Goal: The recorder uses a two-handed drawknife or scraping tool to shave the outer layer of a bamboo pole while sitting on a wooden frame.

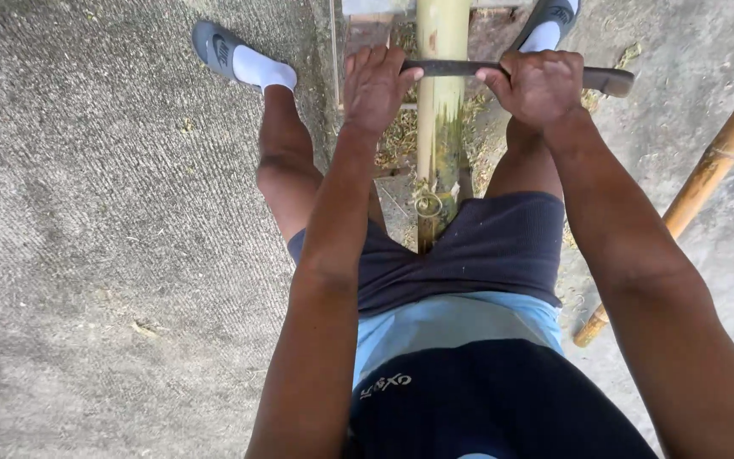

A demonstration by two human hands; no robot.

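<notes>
Right, here we are astride the bamboo pole (441, 127), which runs straight away from the person, out from between the thighs and on past the top edge of the view, its long axis lined up with the body. Across it, square to that axis, lies a dark blade (460, 68), its length running side to side. The left hand (374, 85) is clamped on the blade's end to the left of the pole, fingers curled over the top; the right hand (539, 85) is wrapped tight around it to the right of the pole, with a dark end poking out beyond the fist. How far along? Judging by the surface, the stretch of pole nearest the shorts looks scraped and streaked green, while the part beyond the blade shows smooth pale yellow, so I'd say the near length is worked and the far length is left. Loose shavings (397, 140) lie on the concrete (112, 238) either side of the pole. A second bamboo pole (707, 170) lies slantwise, well off to the right.
</notes>
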